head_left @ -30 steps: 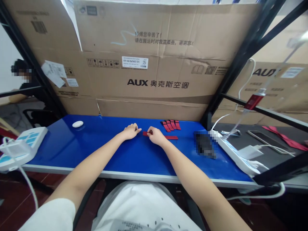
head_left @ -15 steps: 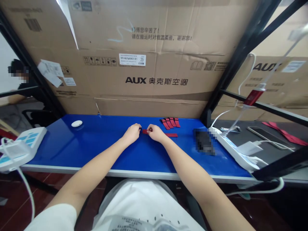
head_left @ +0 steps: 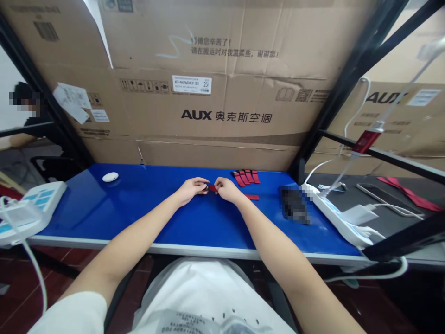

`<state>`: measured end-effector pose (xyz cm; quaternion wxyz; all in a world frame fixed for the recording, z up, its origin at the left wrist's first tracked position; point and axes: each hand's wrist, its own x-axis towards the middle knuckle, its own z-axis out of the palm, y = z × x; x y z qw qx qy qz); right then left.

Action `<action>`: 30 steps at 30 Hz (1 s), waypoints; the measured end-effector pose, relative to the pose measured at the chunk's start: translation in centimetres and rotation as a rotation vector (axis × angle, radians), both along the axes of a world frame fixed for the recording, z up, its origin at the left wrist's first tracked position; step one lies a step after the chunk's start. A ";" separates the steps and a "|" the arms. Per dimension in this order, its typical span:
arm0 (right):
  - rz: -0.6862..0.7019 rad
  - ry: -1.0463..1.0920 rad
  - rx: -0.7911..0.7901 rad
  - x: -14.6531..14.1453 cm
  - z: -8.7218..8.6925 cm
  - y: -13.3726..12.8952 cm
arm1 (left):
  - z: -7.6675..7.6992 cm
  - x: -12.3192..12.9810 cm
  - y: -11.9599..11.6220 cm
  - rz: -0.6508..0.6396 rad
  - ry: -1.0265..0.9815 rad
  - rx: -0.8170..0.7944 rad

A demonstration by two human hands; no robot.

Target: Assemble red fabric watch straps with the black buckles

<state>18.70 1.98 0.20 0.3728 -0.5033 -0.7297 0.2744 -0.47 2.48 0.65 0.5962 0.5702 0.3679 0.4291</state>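
Above the blue table (head_left: 139, 208), both my hands meet around a short red strap (head_left: 212, 188) with a small black part at its left end. My left hand (head_left: 192, 190) pinches that black end between thumb and fingers. The red part is gripped by my right hand (head_left: 225, 189), whose fingers hide some of it. Several red straps with black ends (head_left: 246, 177) lie side by side behind my right hand. Another red strip (head_left: 252, 197) lies flat beside my right wrist, partly covered by it.
A white oval object (head_left: 110, 177) lies at the table's back left. Power strips (head_left: 45, 208) stand at both ends, with a blurred black item (head_left: 295, 204) at right. A large cardboard sheet (head_left: 208, 153) rises behind. A person (head_left: 29, 106) sits far left.
My left hand's fingers have spread and shifted around the black end, which now shows more. The held red strap is tilted slightly, and my right hand has moved slightly.
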 end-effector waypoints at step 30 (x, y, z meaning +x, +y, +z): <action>0.244 0.364 0.004 -0.8 1.2 -1.2 | 1.1 0.5 -1.6 -0.075 -0.094 -0.071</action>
